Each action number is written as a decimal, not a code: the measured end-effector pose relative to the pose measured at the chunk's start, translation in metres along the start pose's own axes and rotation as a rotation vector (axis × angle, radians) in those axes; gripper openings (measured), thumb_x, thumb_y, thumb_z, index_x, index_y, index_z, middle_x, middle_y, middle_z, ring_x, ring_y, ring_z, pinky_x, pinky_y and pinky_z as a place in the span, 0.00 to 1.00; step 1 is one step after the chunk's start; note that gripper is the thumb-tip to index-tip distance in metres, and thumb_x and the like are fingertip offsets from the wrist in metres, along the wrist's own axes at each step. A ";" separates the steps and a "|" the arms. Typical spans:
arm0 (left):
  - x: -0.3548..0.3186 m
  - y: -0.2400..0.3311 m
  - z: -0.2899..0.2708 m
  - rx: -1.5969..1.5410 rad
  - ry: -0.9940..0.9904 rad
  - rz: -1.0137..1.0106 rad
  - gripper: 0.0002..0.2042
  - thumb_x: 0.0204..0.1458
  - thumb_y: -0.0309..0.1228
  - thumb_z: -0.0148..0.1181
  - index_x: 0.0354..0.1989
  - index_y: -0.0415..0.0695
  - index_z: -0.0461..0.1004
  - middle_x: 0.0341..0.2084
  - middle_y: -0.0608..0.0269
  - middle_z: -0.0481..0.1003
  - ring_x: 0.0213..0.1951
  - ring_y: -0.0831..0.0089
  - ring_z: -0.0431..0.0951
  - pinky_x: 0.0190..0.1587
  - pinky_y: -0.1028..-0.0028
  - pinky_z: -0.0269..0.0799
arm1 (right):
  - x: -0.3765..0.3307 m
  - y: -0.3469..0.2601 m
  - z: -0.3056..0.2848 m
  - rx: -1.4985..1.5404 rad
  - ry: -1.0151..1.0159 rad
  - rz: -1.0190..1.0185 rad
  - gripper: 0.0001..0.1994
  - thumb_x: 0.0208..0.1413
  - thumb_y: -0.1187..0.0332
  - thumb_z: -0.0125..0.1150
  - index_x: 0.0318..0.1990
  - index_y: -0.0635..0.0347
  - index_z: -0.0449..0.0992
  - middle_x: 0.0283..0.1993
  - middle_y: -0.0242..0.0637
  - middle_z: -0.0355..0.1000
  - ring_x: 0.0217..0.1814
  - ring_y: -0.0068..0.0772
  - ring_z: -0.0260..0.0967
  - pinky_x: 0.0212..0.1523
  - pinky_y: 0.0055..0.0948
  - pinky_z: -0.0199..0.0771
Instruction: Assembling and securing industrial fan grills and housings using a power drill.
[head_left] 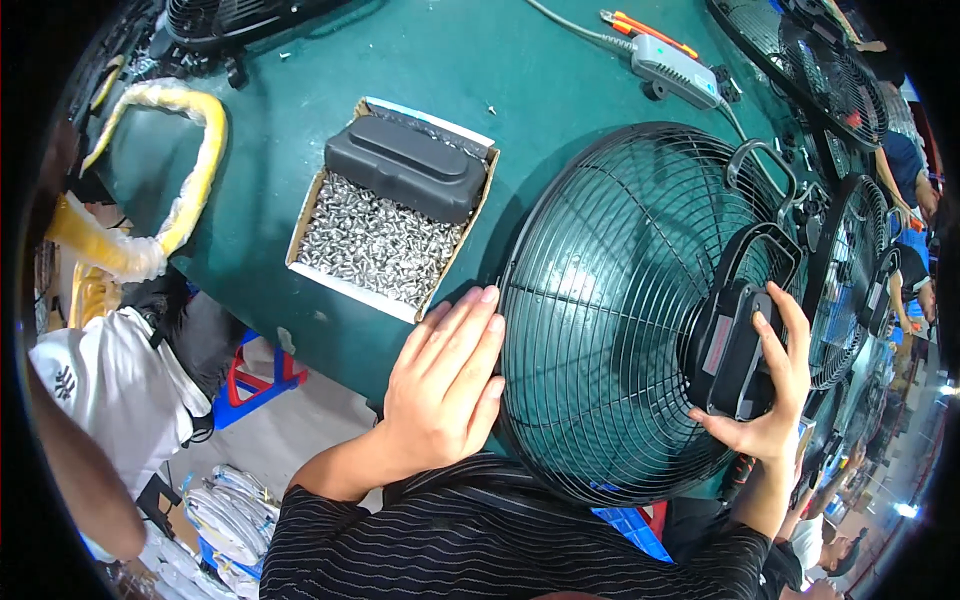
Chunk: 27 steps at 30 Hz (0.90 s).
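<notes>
A round black wire fan guard [600,330] lies on the green table, with a black motor housing [735,345] at its hub and a curved black handle [765,250] rising beside it. My right hand [780,395] grips the housing, thumb on the near side and fingers on the far side. Flat against the guard's left rim rests my left hand [445,385], its fingers stretched out and nothing held. Left of the guard, an open cardboard box [428,300] is full of small silver screws [375,240]. An oblong black plastic case [405,165] lies on the screws.
Beyond the guard lie a grey cable-mounted box [675,70] and an orange pen-like tool [655,32]. More fans [845,280] line the right side, with people behind. At left, a person in a white shirt [120,390] is near a plastic-wrapped yellow tube [205,160].
</notes>
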<state>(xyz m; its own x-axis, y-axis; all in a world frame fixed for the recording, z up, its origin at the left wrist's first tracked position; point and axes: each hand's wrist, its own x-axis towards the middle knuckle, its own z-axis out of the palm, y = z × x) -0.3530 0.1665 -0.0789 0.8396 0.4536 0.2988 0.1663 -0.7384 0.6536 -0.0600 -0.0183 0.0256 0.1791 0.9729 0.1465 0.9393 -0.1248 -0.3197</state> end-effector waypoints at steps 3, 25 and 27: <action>0.000 0.002 -0.001 0.027 -0.012 0.003 0.25 0.50 0.25 0.54 0.58 0.24 0.67 0.58 0.31 0.67 0.59 0.39 0.70 0.61 0.49 0.64 | -0.001 0.000 -0.001 0.000 0.007 0.015 0.47 0.25 0.51 0.79 0.60 0.59 0.71 0.63 0.67 0.60 0.65 0.67 0.61 0.61 0.57 0.63; -0.005 0.006 -0.005 0.077 -0.017 -0.025 0.25 0.51 0.28 0.56 0.57 0.26 0.68 0.62 0.38 0.66 0.63 0.49 0.68 0.62 0.53 0.63 | -0.026 0.009 -0.004 0.159 0.049 0.141 0.60 0.26 0.32 0.75 0.69 0.57 0.61 0.73 0.65 0.47 0.76 0.65 0.44 0.71 0.58 0.43; -0.006 0.009 -0.007 0.087 0.065 0.019 0.24 0.51 0.26 0.56 0.56 0.25 0.68 0.58 0.34 0.68 0.59 0.45 0.71 0.56 0.55 0.68 | -0.046 0.023 -0.004 0.302 0.342 0.307 0.60 0.35 0.27 0.65 0.69 0.65 0.58 0.74 0.59 0.50 0.77 0.56 0.45 0.73 0.53 0.41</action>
<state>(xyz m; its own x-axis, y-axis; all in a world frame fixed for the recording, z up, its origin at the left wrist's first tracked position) -0.3604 0.1603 -0.0695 0.8082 0.4685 0.3569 0.1971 -0.7862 0.5857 -0.0458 -0.0671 0.0158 0.5643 0.7753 0.2838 0.7120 -0.2829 -0.6427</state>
